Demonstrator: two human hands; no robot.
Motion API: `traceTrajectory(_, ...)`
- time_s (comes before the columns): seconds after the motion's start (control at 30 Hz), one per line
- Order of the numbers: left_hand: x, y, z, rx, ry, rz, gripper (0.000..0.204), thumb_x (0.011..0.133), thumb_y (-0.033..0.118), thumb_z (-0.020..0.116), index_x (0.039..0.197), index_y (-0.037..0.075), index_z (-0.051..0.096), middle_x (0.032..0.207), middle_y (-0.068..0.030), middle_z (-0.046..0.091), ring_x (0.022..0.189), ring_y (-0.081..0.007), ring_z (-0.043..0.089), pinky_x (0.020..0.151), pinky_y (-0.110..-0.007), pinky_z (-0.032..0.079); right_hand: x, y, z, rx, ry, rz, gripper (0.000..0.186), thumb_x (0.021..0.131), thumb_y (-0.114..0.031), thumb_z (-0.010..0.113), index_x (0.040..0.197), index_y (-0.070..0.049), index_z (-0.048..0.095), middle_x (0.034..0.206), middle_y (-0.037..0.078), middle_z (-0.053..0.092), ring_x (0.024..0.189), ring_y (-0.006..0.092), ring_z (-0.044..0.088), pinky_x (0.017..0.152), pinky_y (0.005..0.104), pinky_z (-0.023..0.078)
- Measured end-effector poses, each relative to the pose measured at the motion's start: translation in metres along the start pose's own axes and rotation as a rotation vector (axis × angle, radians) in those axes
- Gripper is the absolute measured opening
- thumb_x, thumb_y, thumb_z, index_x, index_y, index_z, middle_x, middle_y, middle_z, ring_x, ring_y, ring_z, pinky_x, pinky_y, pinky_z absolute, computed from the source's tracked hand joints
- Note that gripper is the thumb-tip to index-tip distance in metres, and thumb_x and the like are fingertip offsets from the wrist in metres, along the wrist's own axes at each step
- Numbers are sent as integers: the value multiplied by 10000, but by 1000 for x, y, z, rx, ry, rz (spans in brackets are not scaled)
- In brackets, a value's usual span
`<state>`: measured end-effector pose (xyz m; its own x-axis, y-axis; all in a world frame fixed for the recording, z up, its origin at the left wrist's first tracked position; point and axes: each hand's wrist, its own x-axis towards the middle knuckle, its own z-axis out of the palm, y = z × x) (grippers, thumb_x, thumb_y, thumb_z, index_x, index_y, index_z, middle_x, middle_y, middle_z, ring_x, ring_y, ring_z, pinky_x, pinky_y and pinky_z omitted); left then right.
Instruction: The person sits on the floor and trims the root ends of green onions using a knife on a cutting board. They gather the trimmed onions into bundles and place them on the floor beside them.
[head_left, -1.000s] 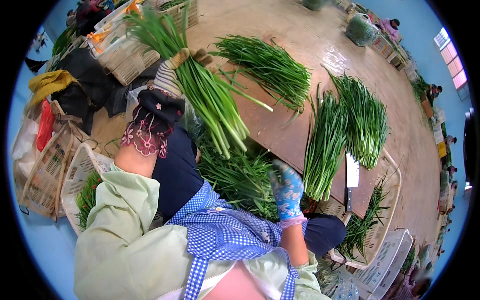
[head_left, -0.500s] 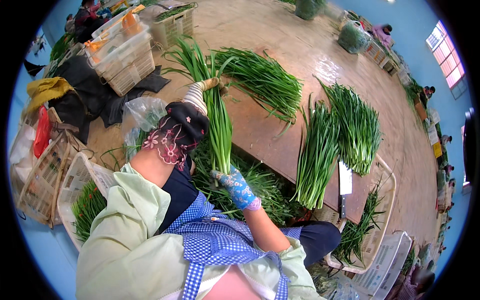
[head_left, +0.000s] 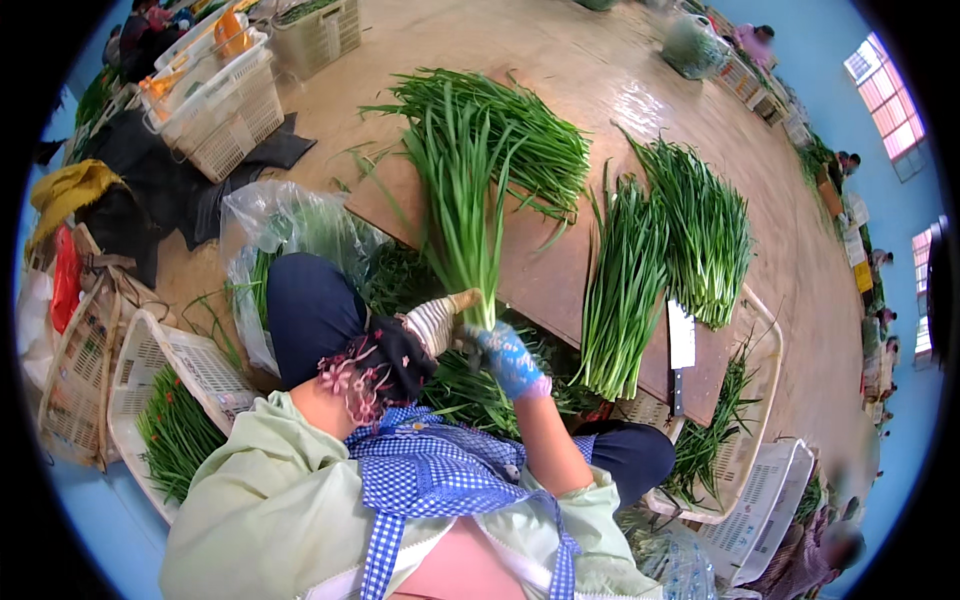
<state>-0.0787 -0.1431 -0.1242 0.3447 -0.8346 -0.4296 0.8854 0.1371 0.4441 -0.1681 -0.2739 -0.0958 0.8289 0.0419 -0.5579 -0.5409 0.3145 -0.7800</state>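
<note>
A bunch of long green chives [head_left: 463,190] stands between my hands, its pale stem ends low and its leaves fanning away from me over the brown board [head_left: 545,275]. My left hand [head_left: 436,322], in a striped glove, is closed around the stems just above their base. My right hand [head_left: 506,357], in a blue flowered glove, closes on the stem ends beside it; its fingertips are partly hidden. On the board lie a far chive pile [head_left: 535,145] and two more, a near pile [head_left: 625,290] and a right pile [head_left: 702,225]. A knife [head_left: 681,340] with a dark handle rests at its right end.
Loose greens [head_left: 470,395] lie below my hands. A clear plastic bag [head_left: 290,215] and a white crate [head_left: 205,365] stand at left. Another crate [head_left: 765,400] with trimmings sits at right. Stacked baskets [head_left: 220,120] stand far left; other people work along the walls.
My left hand has slid down the bunch from its upper leaves to the stems by my right hand. The leaves now fan out over the board, and my right hand has shifted slightly right.
</note>
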Motion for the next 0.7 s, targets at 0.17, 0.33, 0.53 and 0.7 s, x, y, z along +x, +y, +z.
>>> traceTrajectory(0.17,10,-18,14,-256,-57,89,407,793,192,666,1144,36,533,1048,-136,615,1001,-303,583,893,-500,460,-43,-9,7,-642,257,2,243,839,-274,613,928,-47,619,721,78,608,640,146,574,588,285,455)
traceTrajectory(0.33,11,-18,47,-662,27,111,233,780,42,645,1006,22,588,895,-109,628,880,-270,608,938,-561,430,-65,13,-9,-402,837,-919,406,873,-254,549,1169,23,518,1163,152,557,1063,233,537,937,351,406)
traceTrajectory(0.53,42,-50,26,-558,-88,43,236,858,158,597,1067,49,591,1022,-104,634,918,-227,606,841,-363,499,-17,23,5,-600,777,-963,551,795,-219,626,1268,-6,441,1272,196,471,1207,341,422,1016,413,326)
traceTrajectory(0.7,19,-49,44,-238,67,173,403,863,241,604,1189,22,511,1206,-109,559,1082,-249,535,893,-409,468,-47,15,16,-886,680,-661,699,792,-208,635,1369,-23,287,1156,235,535,952,383,574,773,426,481)
